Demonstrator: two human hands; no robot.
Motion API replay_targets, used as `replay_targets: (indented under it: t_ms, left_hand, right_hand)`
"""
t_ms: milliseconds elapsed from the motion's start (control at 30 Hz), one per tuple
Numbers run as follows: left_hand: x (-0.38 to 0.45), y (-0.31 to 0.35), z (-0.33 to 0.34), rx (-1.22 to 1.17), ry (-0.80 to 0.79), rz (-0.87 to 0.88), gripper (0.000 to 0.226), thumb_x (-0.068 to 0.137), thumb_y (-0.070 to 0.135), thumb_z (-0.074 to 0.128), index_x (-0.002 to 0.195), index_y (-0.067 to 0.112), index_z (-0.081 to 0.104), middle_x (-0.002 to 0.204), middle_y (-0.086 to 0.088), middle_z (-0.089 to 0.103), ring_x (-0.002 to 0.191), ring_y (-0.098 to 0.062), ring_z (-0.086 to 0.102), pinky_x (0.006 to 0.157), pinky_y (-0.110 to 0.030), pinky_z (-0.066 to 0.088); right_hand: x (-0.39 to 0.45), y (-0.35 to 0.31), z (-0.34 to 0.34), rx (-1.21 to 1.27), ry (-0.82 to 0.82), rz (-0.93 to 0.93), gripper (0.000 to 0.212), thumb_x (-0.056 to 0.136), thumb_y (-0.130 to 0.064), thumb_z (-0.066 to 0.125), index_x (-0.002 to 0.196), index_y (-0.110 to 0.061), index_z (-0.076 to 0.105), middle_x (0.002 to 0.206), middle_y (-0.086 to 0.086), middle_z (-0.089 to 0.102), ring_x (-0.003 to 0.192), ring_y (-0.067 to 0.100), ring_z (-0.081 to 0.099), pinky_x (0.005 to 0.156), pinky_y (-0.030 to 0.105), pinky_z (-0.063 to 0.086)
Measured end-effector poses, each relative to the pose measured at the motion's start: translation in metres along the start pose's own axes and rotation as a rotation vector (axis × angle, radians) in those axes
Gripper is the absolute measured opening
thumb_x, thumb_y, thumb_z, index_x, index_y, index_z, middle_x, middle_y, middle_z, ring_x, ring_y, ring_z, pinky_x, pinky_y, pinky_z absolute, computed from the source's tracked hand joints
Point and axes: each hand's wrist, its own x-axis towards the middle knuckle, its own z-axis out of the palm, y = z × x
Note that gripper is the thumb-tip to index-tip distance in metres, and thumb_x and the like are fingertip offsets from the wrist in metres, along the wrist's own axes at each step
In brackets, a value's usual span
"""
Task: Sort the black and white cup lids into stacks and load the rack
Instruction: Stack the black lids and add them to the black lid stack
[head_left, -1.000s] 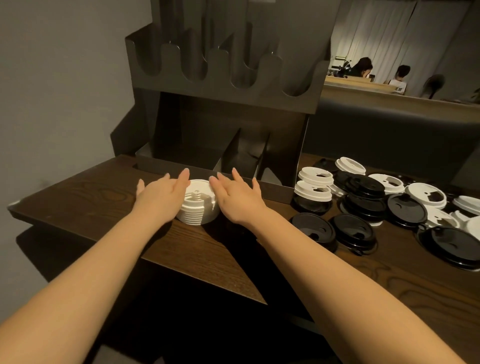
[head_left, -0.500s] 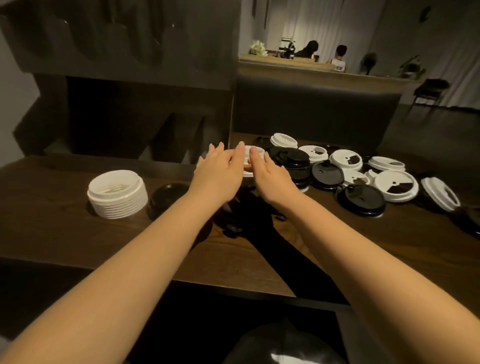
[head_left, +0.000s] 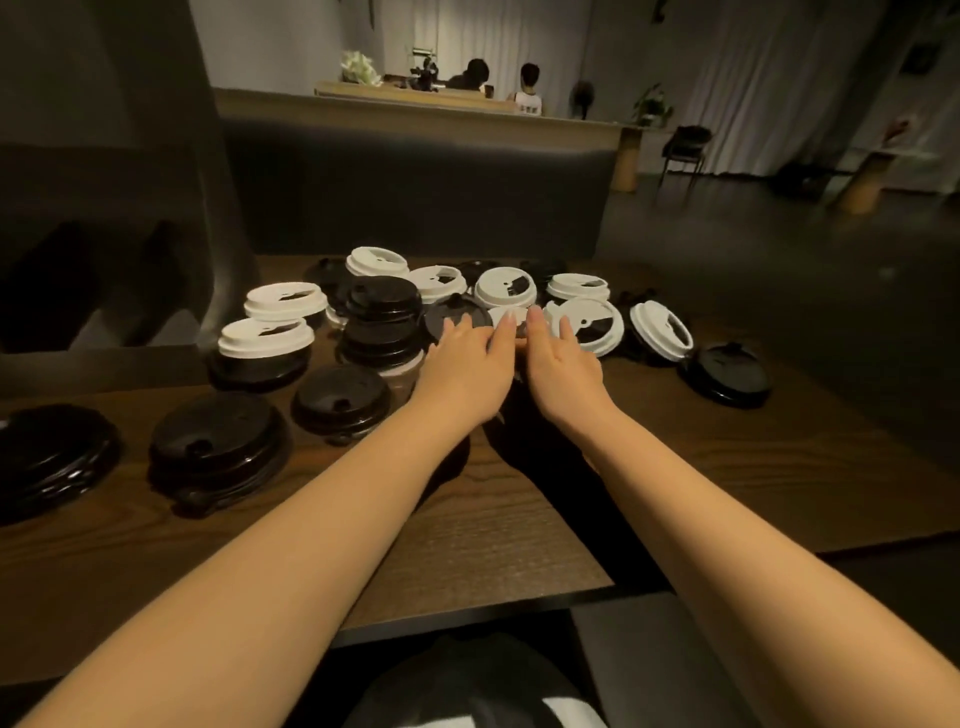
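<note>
Fingers (head_left: 506, 325) of both hands were straight and together, nothing clamped. Left hand (head_left: 465, 371) and right hand (head_left: 561, 364) converged mid-frame on a small white lid (head_left: 511, 314), mostly hidden under the fingertips.

Risks: left hand sat just beside the leaning black lid stack (head_left: 382, 319), so a sideways nudge could topple it. The tilted white lid (head_left: 661, 330) right of centre could slide off its black neighbour. White lids (head_left: 265, 338) resting on black ones at left invite mixed stacks. Rack (head_left: 104, 208), upper left, not yet loaded as far as visible.

Single head view, looking forward and down, close over table (head_left: 519, 519).
</note>
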Motion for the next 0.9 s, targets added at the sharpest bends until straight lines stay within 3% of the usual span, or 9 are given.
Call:
replay_targets:
  t_ms: [167,267,367,433,533,767,900]
  left_hand:
    - [0.012,0.005,0.021,-0.040,0.021,-0.004,0.057,0.103,0.044,0.015,0.148,0.015,0.034,0.160,-0.011,0.014,0.149,-0.025,-0.001,0.120,-0.046,0.006]
    - [0.013,-0.004,0.026,-0.048,0.014,-0.002,0.056,0.103,0.043,0.015,0.151,0.015,0.026,0.161,-0.009,0.012,0.149,-0.023,-0.001,0.121,-0.044,0.006]
    - [0.017,-0.012,0.025,-0.055,0.029,-0.008,0.056,0.103,0.043,0.016,0.151,0.017,0.024,0.161,-0.006,0.012,0.149,-0.020,0.000,0.121,-0.039,0.006]
    - [0.019,-0.016,0.023,-0.052,0.032,0.005,0.054,0.103,0.044,0.019,0.151,0.020,0.026,0.161,-0.005,0.013,0.149,-0.019,0.001,0.119,-0.037,0.008]
    - [0.021,-0.021,0.023,-0.051,0.009,0.021,0.056,0.100,0.049,0.031,0.149,0.021,0.032,0.161,-0.002,0.013,0.149,-0.016,0.002,0.118,-0.036,0.011]
    - [0.019,-0.026,0.021,0.030,-0.071,0.023,0.053,0.099,0.049,0.037,0.148,0.031,0.032,0.161,-0.003,0.014,0.148,-0.021,0.014,0.118,-0.039,0.019]
    - [0.016,-0.027,0.020,-0.071,-0.030,-0.006,0.052,0.100,0.041,0.040,0.149,0.024,0.032,0.154,-0.004,0.033,0.141,-0.020,0.032,0.111,-0.034,0.028]
  right_hand:
    - [0.022,0.039,-0.009,0.090,0.174,-0.016,0.056,0.104,-0.038,0.013,0.127,-0.018,0.059,0.148,0.006,0.042,0.148,0.018,0.006,0.117,0.045,0.010]
    - [0.032,0.059,-0.011,0.072,0.234,0.020,0.052,0.103,-0.037,0.015,0.124,-0.019,0.059,0.146,0.005,0.044,0.147,0.020,0.008,0.113,0.045,0.013]
    - [0.037,0.073,-0.008,0.063,0.149,0.111,0.049,0.102,-0.041,0.013,0.132,-0.026,0.049,0.148,0.001,0.040,0.145,0.030,0.012,0.111,0.049,0.014]
    - [0.040,0.077,-0.009,0.059,0.134,0.151,0.051,0.102,-0.046,0.014,0.136,-0.027,0.048,0.145,0.005,0.044,0.140,0.036,0.023,0.109,0.049,0.019]
    - [0.038,0.076,-0.013,-0.036,0.182,0.135,0.052,0.102,-0.045,0.017,0.125,-0.021,0.057,0.128,0.014,0.057,0.124,0.041,0.042,0.098,0.047,0.030]
    - [0.019,0.077,-0.019,-0.223,0.216,0.175,0.061,0.103,-0.041,0.016,0.117,-0.006,0.064,0.119,0.019,0.061,0.116,0.035,0.044,0.093,0.041,0.031]
    - [0.017,0.073,-0.014,-0.250,0.340,-0.001,0.060,0.103,-0.038,0.022,0.097,-0.002,0.069,0.104,0.013,0.066,0.109,0.030,0.046,0.087,0.039,0.032]
